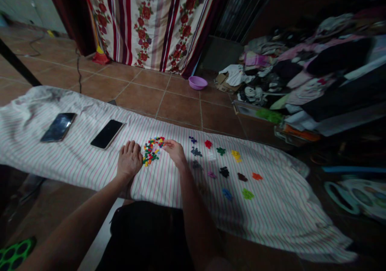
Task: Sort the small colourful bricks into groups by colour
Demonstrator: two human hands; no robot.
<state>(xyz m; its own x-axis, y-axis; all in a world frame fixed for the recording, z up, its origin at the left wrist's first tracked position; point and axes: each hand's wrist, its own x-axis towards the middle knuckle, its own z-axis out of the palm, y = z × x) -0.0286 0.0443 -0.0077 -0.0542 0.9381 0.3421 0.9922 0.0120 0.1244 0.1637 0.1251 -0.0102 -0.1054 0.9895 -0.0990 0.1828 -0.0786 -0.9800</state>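
A mixed pile of small coloured pieces (150, 152) lies on a striped cloth (169, 182); they look like beads or tiny bricks, too small to tell. My left hand (129, 158) rests flat on the cloth along the pile's left side, holding nothing. At the pile's upper right edge is my right hand (174, 149), with thumb and fingertips pinched together; whatever is between them is too small to make out. To the right, pieces sit in small heaps by colour, among them a red heap (208, 144), a yellow heap (236, 155), a black heap (224, 171) and a lime green heap (247, 194).
Two phones, a dark one (58, 127) and a light-edged one (107, 134), lie on the cloth at left. Beyond the cloth's edge are a tiled floor, a purple basin (198, 83) and a flowered curtain (144, 25). Clothes (271, 70) are heaped at right.
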